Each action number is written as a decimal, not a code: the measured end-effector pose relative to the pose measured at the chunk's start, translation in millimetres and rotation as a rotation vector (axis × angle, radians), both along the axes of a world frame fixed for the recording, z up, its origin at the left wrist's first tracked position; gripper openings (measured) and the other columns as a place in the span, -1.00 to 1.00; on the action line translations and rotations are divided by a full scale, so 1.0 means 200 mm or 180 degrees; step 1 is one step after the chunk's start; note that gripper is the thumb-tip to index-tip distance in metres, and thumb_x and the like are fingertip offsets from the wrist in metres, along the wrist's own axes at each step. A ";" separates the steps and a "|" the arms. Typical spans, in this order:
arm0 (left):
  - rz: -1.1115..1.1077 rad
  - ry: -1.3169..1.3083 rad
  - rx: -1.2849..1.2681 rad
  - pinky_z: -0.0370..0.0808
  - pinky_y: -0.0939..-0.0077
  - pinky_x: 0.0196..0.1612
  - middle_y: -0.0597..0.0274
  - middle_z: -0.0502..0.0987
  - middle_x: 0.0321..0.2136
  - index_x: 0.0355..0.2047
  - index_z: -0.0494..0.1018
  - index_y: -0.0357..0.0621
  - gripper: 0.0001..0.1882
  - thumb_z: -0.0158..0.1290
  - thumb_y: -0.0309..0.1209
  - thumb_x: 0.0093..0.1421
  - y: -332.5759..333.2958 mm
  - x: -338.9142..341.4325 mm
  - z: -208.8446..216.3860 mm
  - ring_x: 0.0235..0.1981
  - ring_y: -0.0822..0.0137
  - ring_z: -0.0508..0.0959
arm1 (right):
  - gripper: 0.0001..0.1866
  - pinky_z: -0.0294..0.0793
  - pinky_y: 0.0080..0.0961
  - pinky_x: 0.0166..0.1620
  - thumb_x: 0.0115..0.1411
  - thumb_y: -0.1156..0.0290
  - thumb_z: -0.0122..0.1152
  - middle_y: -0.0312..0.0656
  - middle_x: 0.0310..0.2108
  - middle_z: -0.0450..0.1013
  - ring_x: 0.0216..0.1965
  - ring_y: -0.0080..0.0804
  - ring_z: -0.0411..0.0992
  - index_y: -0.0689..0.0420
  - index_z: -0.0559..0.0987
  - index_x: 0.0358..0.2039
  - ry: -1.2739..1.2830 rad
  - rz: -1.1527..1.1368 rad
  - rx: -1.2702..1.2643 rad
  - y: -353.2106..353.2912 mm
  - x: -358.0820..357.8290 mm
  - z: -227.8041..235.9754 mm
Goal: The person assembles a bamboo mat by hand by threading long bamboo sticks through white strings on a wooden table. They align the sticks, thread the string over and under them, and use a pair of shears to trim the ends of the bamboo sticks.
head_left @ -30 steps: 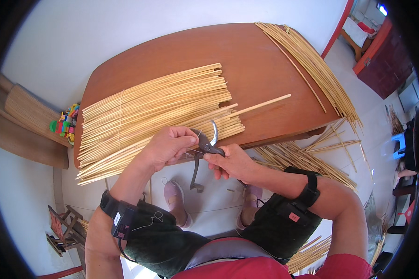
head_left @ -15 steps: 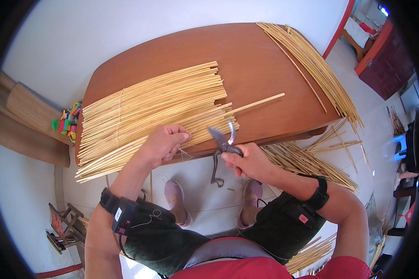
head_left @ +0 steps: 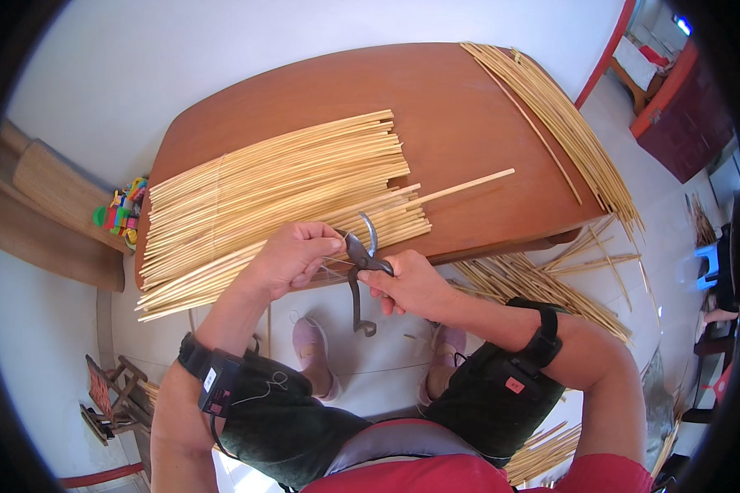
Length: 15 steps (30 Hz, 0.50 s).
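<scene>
My right hand (head_left: 409, 283) is wrapped round the dark handle of a pair of pruning shears (head_left: 359, 254). Their jaws are spread, with the blades up beside the fingertips of my left hand (head_left: 294, 258). Those fingertips are pinched on a thin pale string (head_left: 335, 264), which runs toward the shears. Beyond both hands, a row of straw-coloured sticks (head_left: 288, 177) lies side by side on the brown table (head_left: 304, 78), with a string line across its left part. One longer stick (head_left: 469, 183) juts out to the right of the row.
More long sticks (head_left: 543, 115) lie along the table's right end. Others (head_left: 543, 296) are heaped below its right front edge. Colourful plastic toys (head_left: 122, 212) and a rolled mat (head_left: 62, 193) stand at the left. A small wooden stool (head_left: 123, 390) is at the lower left.
My right hand has moved left with the shears, bringing the blades up to my left fingertips and the string. My left hand has hardly moved.
</scene>
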<state>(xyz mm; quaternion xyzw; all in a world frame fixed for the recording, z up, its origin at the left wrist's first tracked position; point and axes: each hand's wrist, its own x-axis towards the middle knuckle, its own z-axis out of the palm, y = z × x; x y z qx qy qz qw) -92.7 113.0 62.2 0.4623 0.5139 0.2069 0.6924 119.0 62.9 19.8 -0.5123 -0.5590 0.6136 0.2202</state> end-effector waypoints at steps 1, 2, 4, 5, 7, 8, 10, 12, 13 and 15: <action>0.0009 -0.0001 0.0001 0.04 0.79 -0.82 0.49 0.29 -0.79 -0.31 0.49 -0.20 -0.86 0.08 -0.38 0.24 0.00 0.00 0.00 -0.86 0.68 0.13 | -0.60 0.34 -0.53 -0.63 0.22 0.14 0.14 -0.20 -0.77 0.43 -0.73 -0.54 0.38 0.20 0.50 -0.60 -0.0046 -0.0063 0.0029 0.00 -0.01 0.00; 0.0060 0.0037 0.0014 -0.01 0.75 -0.81 0.50 0.27 -0.79 -0.33 0.48 -0.19 -0.87 0.08 -0.38 0.23 -0.01 0.01 0.00 -0.85 0.67 0.11 | -0.60 0.34 -0.53 -0.63 0.22 0.14 0.14 -0.20 -0.77 0.43 -0.73 -0.54 0.38 0.20 0.50 -0.60 -0.0051 -0.0062 0.0032 -0.01 -0.01 0.00; 0.0108 0.0066 0.0032 -0.06 0.72 -0.80 0.51 0.24 -0.80 -0.34 0.47 -0.18 -0.88 0.08 -0.39 0.22 -0.01 0.01 -0.01 -0.85 0.67 0.09 | -0.62 0.32 -0.62 -0.66 0.25 0.15 0.14 -0.27 -0.72 0.41 -0.71 -0.59 0.37 0.21 0.49 -0.54 -0.0203 -0.0137 0.0308 -0.03 -0.01 0.01; 0.0135 -0.0010 0.0046 -0.06 0.72 -0.80 0.50 0.24 -0.80 -0.35 0.47 -0.17 -0.89 0.08 -0.39 0.22 -0.02 0.01 -0.02 -0.85 0.67 0.09 | -0.62 0.32 -0.62 -0.66 0.25 0.15 0.14 -0.27 -0.72 0.41 -0.71 -0.59 0.37 0.21 0.49 -0.54 -0.0200 -0.0131 0.0309 -0.05 -0.02 -0.01; 0.0162 -0.0086 0.0063 -0.06 0.72 -0.81 0.50 0.24 -0.80 -0.36 0.47 -0.17 -0.90 0.08 -0.40 0.22 -0.02 0.01 -0.04 -0.86 0.67 0.08 | -0.61 0.30 -0.65 -0.64 0.27 0.13 0.12 -0.29 -0.72 0.38 -0.71 -0.62 0.34 0.20 0.49 -0.53 0.0112 -0.0694 0.0270 -0.07 -0.01 -0.03; 0.0259 0.0060 0.0026 -0.01 0.73 -0.82 0.48 0.25 -0.80 -0.36 0.47 -0.17 -0.89 0.07 -0.39 0.23 -0.01 0.00 -0.05 -0.87 0.66 0.11 | -0.61 0.30 -0.65 -0.64 0.27 0.13 0.12 -0.29 -0.72 0.38 -0.71 -0.62 0.34 0.20 0.49 -0.53 0.0100 -0.0689 0.0270 -0.05 0.02 0.00; 0.0394 0.0226 -0.0001 0.03 0.75 -0.83 0.47 0.27 -0.80 -0.36 0.47 -0.17 -0.89 0.06 -0.39 0.24 -0.01 -0.01 -0.06 -0.88 0.65 0.13 | -0.60 0.30 -0.64 -0.61 0.27 0.10 0.11 -0.26 -0.75 0.39 -0.72 -0.62 0.31 0.20 0.51 -0.49 0.0625 -0.1369 0.0677 0.02 0.11 0.10; 0.0356 0.0053 0.0031 0.02 0.75 -0.82 0.48 0.25 -0.80 -0.36 0.48 -0.16 -0.89 0.06 -0.39 0.24 -0.01 -0.01 -0.05 -0.87 0.65 0.13 | -0.59 0.27 -0.69 -0.61 0.28 0.08 0.09 -0.29 -0.73 0.38 -0.71 -0.65 0.29 0.21 0.50 -0.48 0.0762 -0.1337 0.0669 0.00 0.17 0.11; 0.0356 0.0053 0.0041 0.02 0.75 -0.82 0.48 0.25 -0.80 -0.36 0.48 -0.16 -0.89 0.06 -0.39 0.24 -0.02 0.00 -0.04 -0.87 0.65 0.13 | -0.59 0.27 -0.69 -0.61 0.28 0.09 0.09 -0.29 -0.73 0.37 -0.70 -0.65 0.29 0.21 0.50 -0.48 0.0887 -0.1176 0.0589 -0.02 0.18 0.11; -0.0115 0.0314 -0.0111 0.00 0.76 -0.79 0.50 0.24 -0.80 -0.35 0.49 -0.16 -0.89 0.07 -0.39 0.23 -0.05 0.01 0.01 -0.84 0.67 0.12 | -0.61 0.28 -0.69 -0.60 0.27 0.10 0.11 -0.32 -0.72 0.38 -0.70 -0.66 0.29 0.20 0.51 -0.48 0.1083 -0.0905 0.0453 -0.07 0.19 0.09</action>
